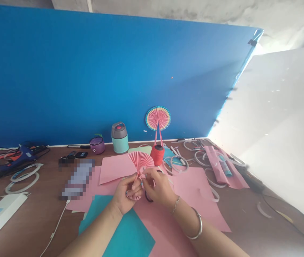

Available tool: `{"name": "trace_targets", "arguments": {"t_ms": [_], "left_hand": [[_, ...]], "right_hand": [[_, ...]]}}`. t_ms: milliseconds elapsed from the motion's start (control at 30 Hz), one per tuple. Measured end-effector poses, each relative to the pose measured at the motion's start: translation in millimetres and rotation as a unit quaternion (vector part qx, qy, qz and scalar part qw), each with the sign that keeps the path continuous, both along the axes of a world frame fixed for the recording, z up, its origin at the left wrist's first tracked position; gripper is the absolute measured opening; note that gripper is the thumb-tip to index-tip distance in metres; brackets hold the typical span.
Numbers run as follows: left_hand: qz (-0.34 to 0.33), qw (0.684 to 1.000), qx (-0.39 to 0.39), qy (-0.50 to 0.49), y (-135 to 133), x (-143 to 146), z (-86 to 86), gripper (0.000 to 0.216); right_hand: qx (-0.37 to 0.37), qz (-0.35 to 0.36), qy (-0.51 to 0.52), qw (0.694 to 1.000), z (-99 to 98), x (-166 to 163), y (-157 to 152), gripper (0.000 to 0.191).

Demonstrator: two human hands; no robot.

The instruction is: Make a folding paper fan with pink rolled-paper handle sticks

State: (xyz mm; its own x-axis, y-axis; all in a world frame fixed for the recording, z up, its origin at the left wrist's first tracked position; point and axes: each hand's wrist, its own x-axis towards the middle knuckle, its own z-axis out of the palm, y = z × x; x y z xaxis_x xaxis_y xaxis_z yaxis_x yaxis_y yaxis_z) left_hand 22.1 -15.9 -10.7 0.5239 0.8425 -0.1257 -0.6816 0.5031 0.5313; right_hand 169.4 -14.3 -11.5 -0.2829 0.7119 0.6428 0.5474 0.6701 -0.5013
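Note:
A pleated pink paper fan point(140, 159) is pinched at its narrow middle, its upper half spread out and its lower folds showing beneath the fingers. My left hand point(126, 194) grips it there with closed fingers. Close against that same waist, my right hand point(158, 185) has its thumb and fingers pinched together; what lies between them is too small to make out. Just behind my right hand stands a red thread spool point(157, 155). Dark curved loops point(148, 197), perhaps scissor handles, show partly beneath the right hand.
Pink paper sheets point(194, 192) and a teal sheet point(120, 228) cover the table below my hands. A finished round fan point(158, 118) stands by the blue panel. Around are a phone point(78, 178), a turquoise flask point(120, 138), tape rolls, a glue gun point(20, 157) and a power strip point(2, 217).

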Motion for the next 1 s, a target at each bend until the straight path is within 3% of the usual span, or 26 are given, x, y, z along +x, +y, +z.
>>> {"name": "trace_targets", "arguments": {"t_ms": [267, 400, 567, 733, 900, 1000], "left_hand": [[-0.035, 0.999, -0.002, 0.018, -1, 1, -4.2, 0.044], [0.0, 1.0, -0.005, 0.018, 2, -1, -3.8, 0.043], [0.053, 0.998, 0.0, 0.02, 4, -4, 1.1, 0.037], [0.058, 0.998, -0.006, 0.02, 3, -4, 4.4, 0.022], [0.059, 0.998, -0.016, 0.02, 2, -3, 5.6, 0.012], [0.052, 0.996, -0.003, 0.07, 0, -1, 6.7, 0.015]], "right_hand": [[0.05, -0.01, -0.018, 0.999, -2.2, 1, 2, 0.009], [0.03, -0.016, -0.018, 0.999, -1.8, 0, -1, 0.008], [-0.077, 0.033, 0.009, 0.996, 3.2, 1, -5, 0.006], [-0.138, 0.017, 0.046, 0.989, 5.0, 2, -1, 0.033], [-0.198, 0.029, 0.177, 0.964, 2.0, 3, 4, 0.022], [-0.221, 0.019, 0.222, 0.949, 2.2, 2, 5, 0.024]]}}
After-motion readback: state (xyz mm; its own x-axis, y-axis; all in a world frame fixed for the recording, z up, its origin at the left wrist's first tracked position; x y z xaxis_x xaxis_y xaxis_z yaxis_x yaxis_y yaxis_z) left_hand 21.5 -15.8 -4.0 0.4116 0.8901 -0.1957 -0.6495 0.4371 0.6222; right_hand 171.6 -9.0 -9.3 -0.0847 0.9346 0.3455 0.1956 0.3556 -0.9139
